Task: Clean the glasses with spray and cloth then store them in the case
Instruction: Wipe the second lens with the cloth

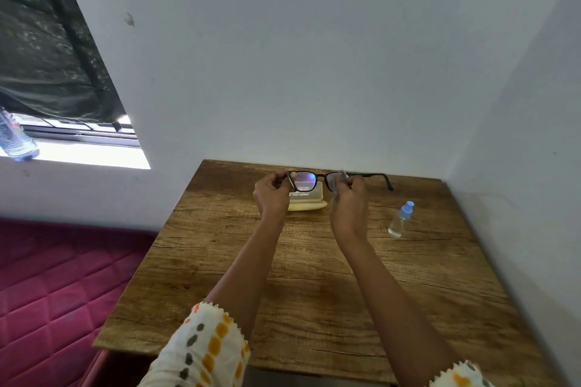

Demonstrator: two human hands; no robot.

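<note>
glasses: black-framed pair point(305, 181), held up over the far part of the bench, lenses upright; right temple unfolded and sticking out to the right, left temple hidden behind the left hand
left hand: point(272, 195) fingers curled, pinching the left end of the frame near the hinge
right hand: point(349, 201) fingers curled around the right lens, pinching it through the cloth
cloth: small grey piece point(335, 193), mostly hidden in the right hand, wrapped over the right lens, a bit hanging below the fingers
case: pale yellow point(306, 206), lying open on the bench under and just behind the glasses, between the two hands; print inside the lid too small to read
spray bottle: clear with blue cap point(401, 220), upright on the bench, right of the right hand, apart from it
bench: wood-grain top point(314, 276), pushed into a corner of white walls
sleeves: white with orange and green dots point(207, 349), at bottom edge
bed: pink quilted cover point(56, 286), left of the bench
window: upper left point(56, 72), plastic bottle point(15, 138) on its sill
</note>
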